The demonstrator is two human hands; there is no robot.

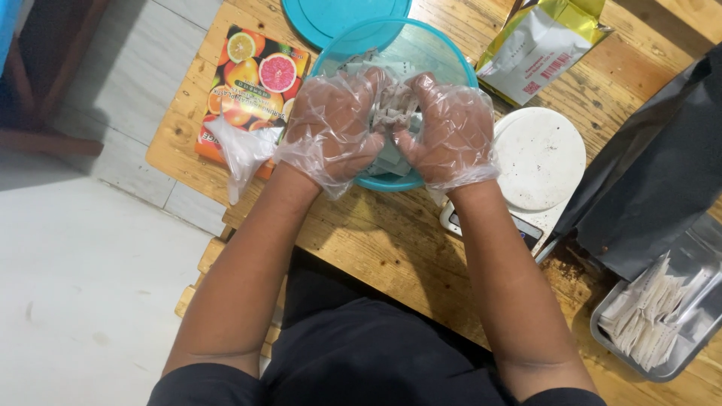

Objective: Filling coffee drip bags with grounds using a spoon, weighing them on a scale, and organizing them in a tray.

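Note:
Both my hands wear loose clear plastic gloves and reach into a round turquoise plastic bowl (448, 54) on the wooden table (376, 240). My left hand (331, 124) and my right hand (450, 128) are side by side, fingers curled around a bunch of small white sachets (392, 105) lying in the bowl. The hands cover most of the bowl's contents.
A turquoise lid (338, 16) lies behind the bowl. A box printed with citrus fruit (248, 83) lies left, a gold and white pouch (538, 49) far right. A white kitchen scale (535, 162) stands beside my right hand. A dark bag (654, 180) and a metal tray of sachets (662, 316) sit right.

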